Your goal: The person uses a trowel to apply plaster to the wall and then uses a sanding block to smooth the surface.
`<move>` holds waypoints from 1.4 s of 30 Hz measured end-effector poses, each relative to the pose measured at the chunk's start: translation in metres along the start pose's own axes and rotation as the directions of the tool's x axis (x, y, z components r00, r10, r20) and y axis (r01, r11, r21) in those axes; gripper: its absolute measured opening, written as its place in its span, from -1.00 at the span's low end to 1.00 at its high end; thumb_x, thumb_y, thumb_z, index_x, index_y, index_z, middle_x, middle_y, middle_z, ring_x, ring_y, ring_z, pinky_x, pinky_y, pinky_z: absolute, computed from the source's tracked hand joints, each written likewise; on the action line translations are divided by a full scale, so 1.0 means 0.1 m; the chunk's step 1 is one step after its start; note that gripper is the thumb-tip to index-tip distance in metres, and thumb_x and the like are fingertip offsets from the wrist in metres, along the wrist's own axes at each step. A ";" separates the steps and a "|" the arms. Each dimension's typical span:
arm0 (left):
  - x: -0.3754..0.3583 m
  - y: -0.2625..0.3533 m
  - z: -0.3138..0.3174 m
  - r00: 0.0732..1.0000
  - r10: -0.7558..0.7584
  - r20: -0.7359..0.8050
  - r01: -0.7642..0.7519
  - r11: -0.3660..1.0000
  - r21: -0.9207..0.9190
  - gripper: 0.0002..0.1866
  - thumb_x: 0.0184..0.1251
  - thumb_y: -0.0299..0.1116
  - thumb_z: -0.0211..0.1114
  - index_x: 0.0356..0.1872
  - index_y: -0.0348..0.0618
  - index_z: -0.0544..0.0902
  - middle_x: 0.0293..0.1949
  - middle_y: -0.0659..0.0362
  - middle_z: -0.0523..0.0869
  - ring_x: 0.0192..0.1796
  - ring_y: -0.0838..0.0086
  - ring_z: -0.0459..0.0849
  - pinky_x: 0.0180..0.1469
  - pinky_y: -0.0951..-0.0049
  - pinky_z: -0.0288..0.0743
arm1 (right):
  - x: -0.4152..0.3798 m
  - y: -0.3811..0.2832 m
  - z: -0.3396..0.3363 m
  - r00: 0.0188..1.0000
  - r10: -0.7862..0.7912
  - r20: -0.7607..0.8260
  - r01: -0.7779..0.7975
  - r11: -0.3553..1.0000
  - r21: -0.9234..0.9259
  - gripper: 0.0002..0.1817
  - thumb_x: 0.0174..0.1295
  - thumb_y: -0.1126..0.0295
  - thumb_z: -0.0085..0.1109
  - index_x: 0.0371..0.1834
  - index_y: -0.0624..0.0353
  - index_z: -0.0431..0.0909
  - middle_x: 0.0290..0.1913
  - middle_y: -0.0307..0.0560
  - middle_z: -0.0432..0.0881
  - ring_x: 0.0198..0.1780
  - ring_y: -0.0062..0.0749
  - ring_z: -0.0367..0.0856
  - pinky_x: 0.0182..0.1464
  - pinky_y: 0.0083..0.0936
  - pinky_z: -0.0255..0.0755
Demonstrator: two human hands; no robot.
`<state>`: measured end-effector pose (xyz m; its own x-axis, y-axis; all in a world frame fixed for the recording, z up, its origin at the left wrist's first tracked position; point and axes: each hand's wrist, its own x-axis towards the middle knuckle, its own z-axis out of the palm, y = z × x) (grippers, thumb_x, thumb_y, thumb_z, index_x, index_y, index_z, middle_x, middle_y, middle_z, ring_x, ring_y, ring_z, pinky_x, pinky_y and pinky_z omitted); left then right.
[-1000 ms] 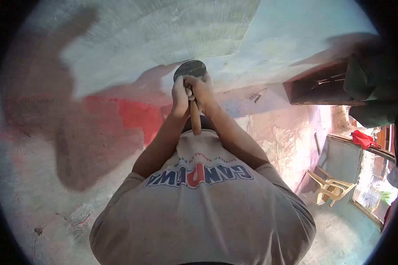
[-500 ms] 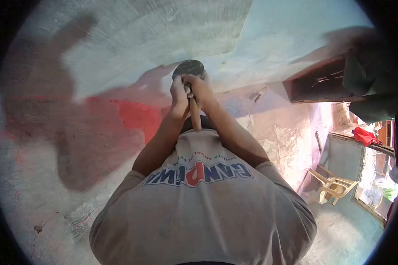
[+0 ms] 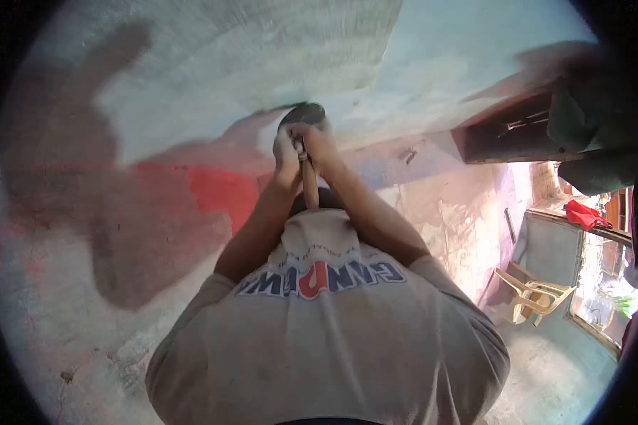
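1. The left hand [image 3: 287,154] and the right hand [image 3: 321,145] were both clamped on the wooden handle [image 3: 309,185] of a tool, side by side and touching.
2. The tool's dark round head [image 3: 303,115] sat just above the hands, pressed against the pale plastered surface [image 3: 262,64].
3. A red painted patch [image 3: 216,188] lay left of the handle.
4. A plastic chair [image 3: 528,294] stood well right of the handle.

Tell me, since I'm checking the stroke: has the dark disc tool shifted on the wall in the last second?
Yes. The disc tool slipped slightly downward, toward the red paint patch.
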<state>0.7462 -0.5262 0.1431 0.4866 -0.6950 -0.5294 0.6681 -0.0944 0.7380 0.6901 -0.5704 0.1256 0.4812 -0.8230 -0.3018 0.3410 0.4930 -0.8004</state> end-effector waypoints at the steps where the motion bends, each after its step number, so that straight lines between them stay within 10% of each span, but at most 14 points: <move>1: 0.00 0.01 -0.09 0.998 -0.010 0.067 0.007 0.999 0.035 -0.62 0.56 -0.12 -0.14 -0.50 0.05 0.45 -0.75 0.43 0.31 -0.75 0.64 0.26 -0.71 0.56 0.18 | -0.12 -0.11 0.08 0.999 -0.046 -0.021 0.046 0.999 0.009 -0.96 0.13 0.60 0.12 -0.37 0.27 0.49 -0.60 -0.11 0.55 -0.72 -0.50 0.45 -0.75 -0.58 0.25; 11: -0.16 0.29 -0.05 0.994 -0.075 0.075 0.080 0.994 -0.071 -0.61 0.52 -0.17 -0.09 -0.60 0.07 0.44 -0.76 0.39 0.36 -0.80 0.60 0.29 -0.75 0.57 0.17 | -0.30 -0.35 0.24 0.998 0.009 0.067 -0.007 1.000 -0.029 -0.75 0.17 0.60 0.11 -0.07 0.26 0.40 -0.41 -0.11 0.59 -0.63 -0.53 0.50 -0.69 -0.57 0.33; 19: -0.01 0.18 -0.25 0.980 -0.114 0.160 0.137 0.981 -0.139 -0.67 0.52 -0.19 -0.07 -0.51 0.03 0.45 -0.77 0.39 0.32 -0.80 0.61 0.24 -0.75 0.58 0.12 | -0.28 -0.30 0.31 0.999 0.045 -0.023 -0.046 0.997 -0.055 -0.93 0.16 0.56 0.07 -0.46 0.24 0.53 -0.63 -0.15 0.50 -0.70 -0.53 0.44 -0.67 -0.60 0.29; 42: 0.04 0.17 -0.31 0.989 -0.030 0.142 0.027 0.999 0.018 -0.67 0.55 -0.16 -0.13 -0.41 -0.02 0.48 -0.70 0.41 0.34 -0.70 0.68 0.27 -0.66 0.59 0.17 | -0.31 -0.26 0.41 0.996 0.012 -0.091 -0.003 0.996 0.093 -0.86 0.17 0.57 0.05 -0.55 0.23 0.49 -0.67 -0.19 0.47 -0.75 -0.58 0.36 -0.73 -0.59 0.17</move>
<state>0.7765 -0.5085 0.1410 0.3815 -0.7863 -0.4860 0.6708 -0.1262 0.7308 0.6993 -0.5465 0.1767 0.4097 -0.8393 -0.3574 0.4133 0.5200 -0.7475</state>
